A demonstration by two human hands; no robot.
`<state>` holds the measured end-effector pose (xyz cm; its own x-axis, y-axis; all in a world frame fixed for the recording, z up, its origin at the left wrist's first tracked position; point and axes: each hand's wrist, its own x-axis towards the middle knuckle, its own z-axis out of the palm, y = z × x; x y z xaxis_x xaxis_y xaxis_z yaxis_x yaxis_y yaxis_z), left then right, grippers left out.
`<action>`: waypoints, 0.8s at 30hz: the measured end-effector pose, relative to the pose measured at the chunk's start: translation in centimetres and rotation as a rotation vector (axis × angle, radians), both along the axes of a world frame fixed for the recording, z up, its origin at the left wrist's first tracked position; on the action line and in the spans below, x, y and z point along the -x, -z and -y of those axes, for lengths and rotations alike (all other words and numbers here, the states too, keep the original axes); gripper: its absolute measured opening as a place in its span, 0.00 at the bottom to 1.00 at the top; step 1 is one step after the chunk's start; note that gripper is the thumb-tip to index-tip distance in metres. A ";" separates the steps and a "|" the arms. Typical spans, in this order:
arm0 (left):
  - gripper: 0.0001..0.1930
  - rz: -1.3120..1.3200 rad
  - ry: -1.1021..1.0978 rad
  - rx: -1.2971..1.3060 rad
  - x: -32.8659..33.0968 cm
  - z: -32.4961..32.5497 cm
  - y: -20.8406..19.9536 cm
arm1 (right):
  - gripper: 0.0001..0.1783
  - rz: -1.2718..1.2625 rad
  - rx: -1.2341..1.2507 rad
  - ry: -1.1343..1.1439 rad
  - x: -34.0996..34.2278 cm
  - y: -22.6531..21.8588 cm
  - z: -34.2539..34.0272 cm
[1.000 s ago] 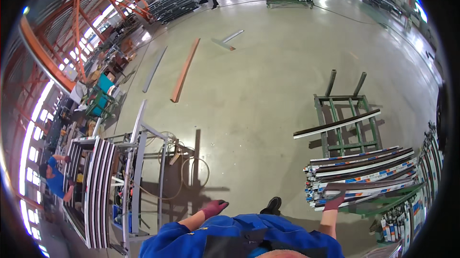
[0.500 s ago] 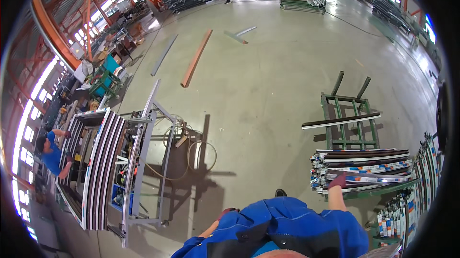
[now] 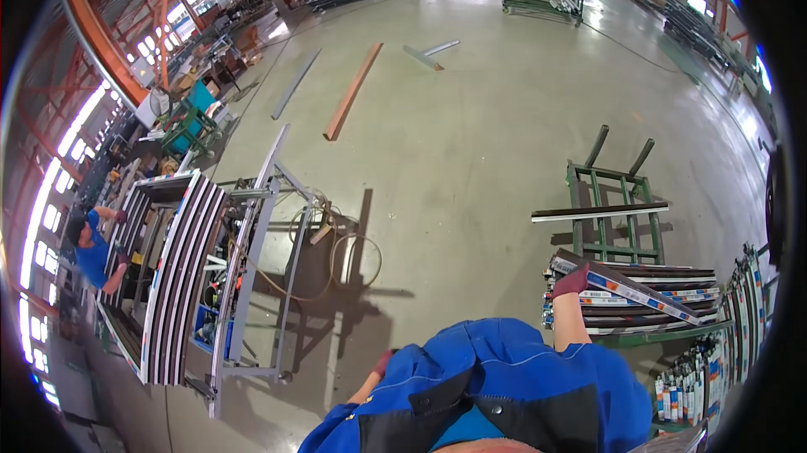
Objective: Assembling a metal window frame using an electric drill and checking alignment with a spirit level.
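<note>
My right hand, in a maroon glove, is closed on the left part of a long dark profile bar with a white, blue and orange strip along its side. This bar lies slantwise over a stack of similar profile bars, its left end farther from me than its right. Low at my left side hangs my left hand, also gloved in maroon. Blue work clothing partly covers it, and its fingers cannot be made out.
Beyond the stack, a green metal cart bears a single dark-and-white bar. More bars stand at the far right. At left are a grey metal stand, a loose hose and a co-worker by stacked frames. Beams lie on the floor.
My right hand has moved left and away from me. The bar it holds has swung from nearly level to slanted, its left end shifted farther off.
</note>
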<state>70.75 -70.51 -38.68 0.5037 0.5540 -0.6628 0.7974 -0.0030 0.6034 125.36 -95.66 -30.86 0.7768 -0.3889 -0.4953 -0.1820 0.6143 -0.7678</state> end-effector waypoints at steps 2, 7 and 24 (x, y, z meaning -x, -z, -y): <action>0.29 0.053 -0.070 -0.058 -0.9 -0.2 -1.0 | 0.31 -0.016 -0.098 -0.106 1.3 -2.6 -0.7; 0.34 0.318 -0.047 -0.242 -10.7 -2.5 -8.9 | 0.29 -0.005 -0.245 -0.233 2.3 -3.0 1.4; 0.43 0.942 0.168 -0.301 -27.2 0.7 -39.7 | 0.27 0.089 -0.412 -0.498 4.5 -0.8 3.2</action>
